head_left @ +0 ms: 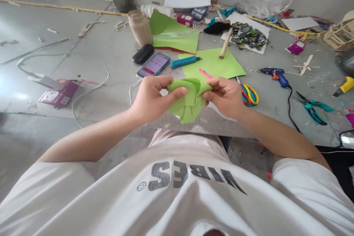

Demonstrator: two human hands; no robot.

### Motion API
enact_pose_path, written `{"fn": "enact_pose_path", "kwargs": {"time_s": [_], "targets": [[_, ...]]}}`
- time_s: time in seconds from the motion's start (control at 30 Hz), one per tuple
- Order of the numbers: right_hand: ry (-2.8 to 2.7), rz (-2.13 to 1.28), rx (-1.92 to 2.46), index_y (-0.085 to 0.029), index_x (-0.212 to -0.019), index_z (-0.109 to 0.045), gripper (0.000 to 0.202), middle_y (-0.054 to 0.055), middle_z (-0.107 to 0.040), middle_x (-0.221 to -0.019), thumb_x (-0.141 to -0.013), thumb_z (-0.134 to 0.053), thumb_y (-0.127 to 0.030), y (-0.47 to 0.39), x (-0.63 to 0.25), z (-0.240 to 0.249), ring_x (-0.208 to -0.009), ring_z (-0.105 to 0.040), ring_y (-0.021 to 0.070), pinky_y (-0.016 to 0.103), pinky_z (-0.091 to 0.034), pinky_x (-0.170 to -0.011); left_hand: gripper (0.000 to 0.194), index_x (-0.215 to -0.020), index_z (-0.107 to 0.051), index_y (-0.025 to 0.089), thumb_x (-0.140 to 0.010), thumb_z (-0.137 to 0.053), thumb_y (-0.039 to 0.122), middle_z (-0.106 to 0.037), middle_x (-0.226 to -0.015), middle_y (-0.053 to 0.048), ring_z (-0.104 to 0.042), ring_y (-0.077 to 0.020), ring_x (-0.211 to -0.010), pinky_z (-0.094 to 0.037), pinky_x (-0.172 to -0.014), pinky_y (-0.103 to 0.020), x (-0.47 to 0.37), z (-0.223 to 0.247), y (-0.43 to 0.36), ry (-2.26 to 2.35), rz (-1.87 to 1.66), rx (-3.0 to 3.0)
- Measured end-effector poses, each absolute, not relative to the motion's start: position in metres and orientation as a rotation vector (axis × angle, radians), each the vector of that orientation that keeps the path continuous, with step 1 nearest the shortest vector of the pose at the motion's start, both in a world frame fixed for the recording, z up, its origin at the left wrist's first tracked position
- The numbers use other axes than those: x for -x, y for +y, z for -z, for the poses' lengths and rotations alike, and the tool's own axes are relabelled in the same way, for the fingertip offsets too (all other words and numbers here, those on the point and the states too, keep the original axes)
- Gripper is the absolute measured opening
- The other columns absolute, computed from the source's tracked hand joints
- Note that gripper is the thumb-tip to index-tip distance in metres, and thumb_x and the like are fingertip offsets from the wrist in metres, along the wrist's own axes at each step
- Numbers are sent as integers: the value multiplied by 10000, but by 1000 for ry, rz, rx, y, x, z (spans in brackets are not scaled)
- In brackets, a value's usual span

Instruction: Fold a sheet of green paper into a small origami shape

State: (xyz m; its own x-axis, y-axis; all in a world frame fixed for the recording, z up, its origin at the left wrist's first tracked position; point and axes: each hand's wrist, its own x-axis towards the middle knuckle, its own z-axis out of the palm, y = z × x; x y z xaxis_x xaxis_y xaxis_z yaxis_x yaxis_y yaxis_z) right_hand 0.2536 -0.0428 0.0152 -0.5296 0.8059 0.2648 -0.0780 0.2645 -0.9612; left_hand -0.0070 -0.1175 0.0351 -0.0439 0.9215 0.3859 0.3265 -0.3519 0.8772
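A folded and curled piece of green paper is held up between both hands, over the near edge of the table. My left hand pinches its left side, the thumb lying across the front. On the right side, my right hand grips the paper between thumb and fingers. A pink strip shows just beyond the right fingertips; whether that hand touches it I cannot tell. Behind the hands lie a flat green sheet, a blue utility knife and a phone with its screen lit.
Scissors lie beside my right hand. Farther right are a blue glue gun, pliers and a yellow cutter. At the back stand a jar and a heap of bottle caps. A white cable loops at left.
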Motion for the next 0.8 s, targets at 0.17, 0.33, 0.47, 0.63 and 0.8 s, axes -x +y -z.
{"fn": "enact_pose_path", "kwargs": {"time_s": [0.17, 0.33, 0.47, 0.63, 0.8], "targets": [[-1604, -1476, 629, -206, -918, -849, 577, 20, -821, -786, -804, -1118, -704, -29, -253, -4, -606, -711, 138, 299, -679, -582, 781, -911, -898, 216, -980, -775, 984, -838, -826, -78, -813, -241, -792, -705, -745, -377, 8, -35, -92, 1101, -1385, -1542], [-1496, -1533, 574, -211, -934, -864, 569, 13, -819, -786, -722, -1187, -628, -20, -258, 3, -620, -706, 140, 305, -665, -580, 577, -937, -919, 224, -818, -1079, 765, -922, -959, -82, -868, -233, -849, -737, -787, -348, 6, -32, -78, 1089, -1295, -1525], [-1435, -1474, 642, -220, -951, -860, 617, 10, -816, -814, -717, -1167, -701, -16, -259, 11, -642, -690, 135, 317, -673, -618, 558, -914, -887, 220, -688, -1185, 634, -921, -947, -80, -889, -266, -898, -749, -817, -370, -1, -21, -71, 995, -1221, -1521], [-1478, -1401, 735, -222, -965, -847, 699, 26, -826, -844, -710, -1121, -813, -15, -257, 18, -693, -707, 158, 341, -681, -643, 543, -871, -860, 200, -712, -1168, 618, -906, -916, -88, -893, -320, -1012, -755, -863, -407, -6, -3, -65, 943, -1169, -1533], [-1486, -1337, 787, -227, -898, -820, 703, 2, -782, -779, -690, -1118, -828, -15, -256, 25, -654, -683, 151, 353, -691, -617, 455, -870, -878, 214, -857, -1007, 649, -885, -893, -66, -870, -309, -964, -681, -726, -355, -4, 19, -62, 942, -1188, -1473]]}}
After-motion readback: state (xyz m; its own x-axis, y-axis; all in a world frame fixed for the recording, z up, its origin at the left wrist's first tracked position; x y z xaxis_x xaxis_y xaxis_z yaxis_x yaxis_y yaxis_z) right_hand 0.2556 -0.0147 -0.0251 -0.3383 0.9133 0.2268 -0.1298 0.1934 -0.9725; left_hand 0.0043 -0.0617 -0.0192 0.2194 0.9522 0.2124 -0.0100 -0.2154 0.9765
